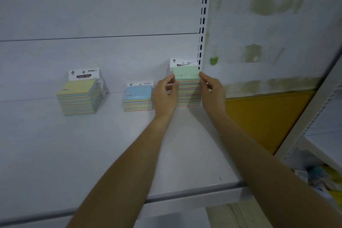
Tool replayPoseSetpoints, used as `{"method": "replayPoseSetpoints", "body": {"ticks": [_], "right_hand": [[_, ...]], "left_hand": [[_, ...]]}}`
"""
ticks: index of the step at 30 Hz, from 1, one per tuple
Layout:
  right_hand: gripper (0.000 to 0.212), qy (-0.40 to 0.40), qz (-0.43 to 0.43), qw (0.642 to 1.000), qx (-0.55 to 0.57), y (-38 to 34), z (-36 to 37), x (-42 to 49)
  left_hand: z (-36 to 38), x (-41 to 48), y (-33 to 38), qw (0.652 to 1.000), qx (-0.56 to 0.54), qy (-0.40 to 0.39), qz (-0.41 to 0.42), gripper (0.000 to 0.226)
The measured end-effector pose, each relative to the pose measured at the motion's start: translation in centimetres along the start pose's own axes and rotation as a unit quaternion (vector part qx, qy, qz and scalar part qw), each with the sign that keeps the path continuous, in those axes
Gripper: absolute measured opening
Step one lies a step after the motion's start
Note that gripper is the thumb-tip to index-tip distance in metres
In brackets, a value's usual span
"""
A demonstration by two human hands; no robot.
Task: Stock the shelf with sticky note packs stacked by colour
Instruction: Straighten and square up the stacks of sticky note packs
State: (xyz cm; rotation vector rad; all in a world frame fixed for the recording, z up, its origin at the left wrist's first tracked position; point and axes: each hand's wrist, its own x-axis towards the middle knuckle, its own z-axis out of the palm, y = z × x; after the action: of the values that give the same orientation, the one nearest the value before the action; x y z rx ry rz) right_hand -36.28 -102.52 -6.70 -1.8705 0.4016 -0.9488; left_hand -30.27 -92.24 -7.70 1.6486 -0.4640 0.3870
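At the back right corner of the shelf [114, 146], the green stack [187, 87] stood against the rear panel. The left hand [164, 96] and the right hand [212, 92] pinched its two sides, probably to square the packs. The blue stack [137, 99] sat just left of it, and the yellow stack [79, 96] further left, each colour kept apart.
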Motion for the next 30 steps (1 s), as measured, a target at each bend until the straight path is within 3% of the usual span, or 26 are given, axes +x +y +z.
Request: {"method": "replayPoseSetpoints", "body": {"ticks": [4,7,9,11,14,16,23,30], "right_hand": [[0.052,-0.064,-0.003,0.998,-0.029,0.3,0.3,-0.5],[0.071,-0.098,0.068,0.992,-0.029,1.0,-0.1,-0.8],[0.067,-0.12,0.092,0.987,-0.051,1.2,-0.5,-0.9],[0.051,-0.138,0.07,0.983,-0.1,1.3,-0.4,-0.9],[0.039,-0.126,0.05,0.98,-0.145,1.8,0.0,-0.8],[0.038,-0.121,0.046,0.979,-0.159,2.1,0.0,-0.7],[0.026,-0.107,0.04,0.985,-0.127,1.8,-0.1,-0.6],[0.024,-0.106,0.063,0.99,-0.075,1.9,-0.3,-0.5]], "left_hand": [[-0.3,-0.4,0.6,0.999,-0.031,-0.005,-0.04,0.04],[-0.7,-0.4,0.5,0.993,-0.007,-0.053,-0.101,0.054],[-0.9,-0.5,0.1,0.984,0.061,-0.114,-0.122,0.057],[-0.8,-0.7,-0.5,0.973,0.128,-0.164,-0.097,0.044],[-0.5,-0.5,-1.5,0.966,0.182,-0.175,-0.06,0.024],[-0.4,-0.3,-1.8,0.965,0.189,-0.174,-0.054,0.022],[-0.4,-0.6,-0.6,0.982,0.11,-0.134,-0.078,0.038],[-0.5,-0.4,-0.7,0.986,0.066,-0.124,-0.089,0.038]]}}
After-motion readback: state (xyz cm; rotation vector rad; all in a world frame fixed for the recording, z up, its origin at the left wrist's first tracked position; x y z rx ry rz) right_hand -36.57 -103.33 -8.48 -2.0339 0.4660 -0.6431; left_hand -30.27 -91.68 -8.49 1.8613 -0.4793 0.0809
